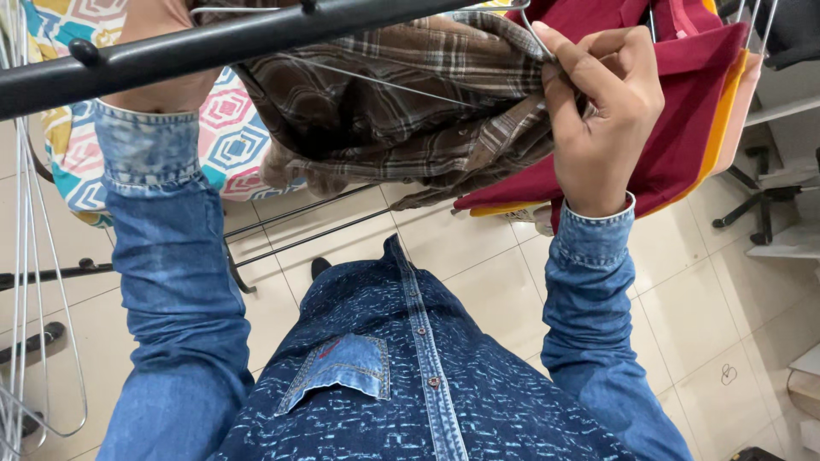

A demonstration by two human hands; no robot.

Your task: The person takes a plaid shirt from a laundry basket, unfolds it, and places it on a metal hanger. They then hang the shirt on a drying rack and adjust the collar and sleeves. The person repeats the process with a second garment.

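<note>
At the upper right of the frame, the right hand (pixel 602 111) is pinching the collar of a brown plaid shirt (pixel 401 111) against a thin wire hanger (pixel 384 81), fingers clenched on the cloth. Toward the upper left, the left hand (pixel 162 60) is reaching up behind a black rail (pixel 196 47); whether it is grasping anything cannot be told. The shirt is hanging bunched between the two hands under the rail. Just right of it, a maroon garment (pixel 683 102) is hanging, with orange cloth (pixel 726 111) behind. Behind the left sleeve, a patterned sheet (pixel 226 128) is draping. Below, a tiled floor (pixel 726 290) is showing.
</note>
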